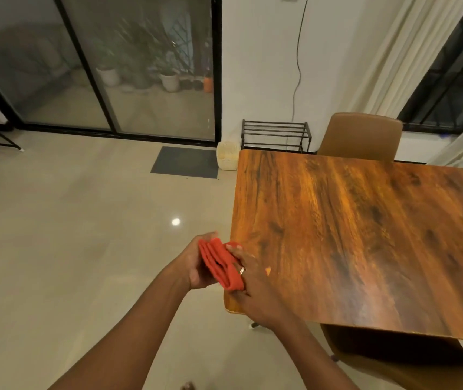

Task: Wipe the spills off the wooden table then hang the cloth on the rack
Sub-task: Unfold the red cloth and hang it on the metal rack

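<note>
Cloth [220, 263]: red, folded, at the table's [365, 235] 9 o'clock edge
Left hand [196, 263]: fingers clamped on cloth
Right hand [252, 288]: fingers clamped on cloth
Rack [276, 135]: 12 o'clock, beyond table

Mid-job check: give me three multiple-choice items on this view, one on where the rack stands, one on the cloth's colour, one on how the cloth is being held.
1. Where is the black metal rack?
A. On the wooden table
B. On the floor by the white wall, beyond the table's far end
C. In front of the glass sliding door

2. What colour is the cloth?
A. Red-orange
B. Blue
C. White

3. What state is the cloth in?
A. Spread flat on the table
B. Hung on the rack
C. Folded and held between both hands

Key:
1 B, the rack stands against the wall behind the wooden table, beside the tan chair.
2 A, it shows bright red-orange against the hands.
3 C, the left hand and right hand grip its folded layers at the table's near corner.
</note>
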